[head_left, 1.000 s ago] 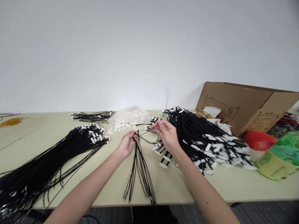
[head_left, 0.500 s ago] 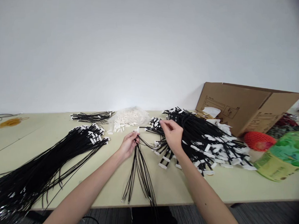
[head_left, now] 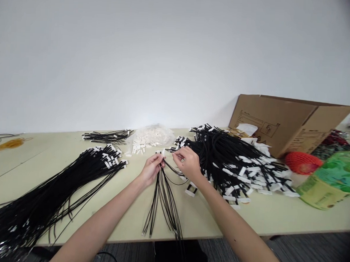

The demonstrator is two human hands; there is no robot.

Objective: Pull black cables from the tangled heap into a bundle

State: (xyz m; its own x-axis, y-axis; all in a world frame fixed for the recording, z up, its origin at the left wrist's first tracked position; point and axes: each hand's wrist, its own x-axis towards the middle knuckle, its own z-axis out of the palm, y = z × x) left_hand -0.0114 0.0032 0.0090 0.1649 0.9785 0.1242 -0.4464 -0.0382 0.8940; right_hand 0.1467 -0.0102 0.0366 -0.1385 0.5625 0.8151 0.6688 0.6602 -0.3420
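Note:
In the head view my left hand (head_left: 151, 169) is closed on a small white connector (head_left: 163, 152) at its fingertips. Several thin black wires (head_left: 167, 199) hang from there over the table toward its front edge. My right hand (head_left: 188, 162) is just to the right, thumb and forefinger pinched together. A black wire (head_left: 178, 183) loops from the left hand's bunch toward it and seems to be in the pinch, though its end is too small to make out. Behind the right hand lies a big pile of black cables (head_left: 221, 149) with white connectors.
A bundle of black wires (head_left: 58, 179) with white ends fills the left, a smaller bundle (head_left: 107, 136) behind it. White connectors lie in a clear plastic bag (head_left: 154, 135). A cardboard box (head_left: 281, 121), red netting (head_left: 302, 163) and green bottle (head_left: 330, 182) stand right; yellow bands (head_left: 11, 143) far left.
My right hand has moved left and down from above the cable pile, close to the left hand. The left hand stays almost in place with its connector and wires.

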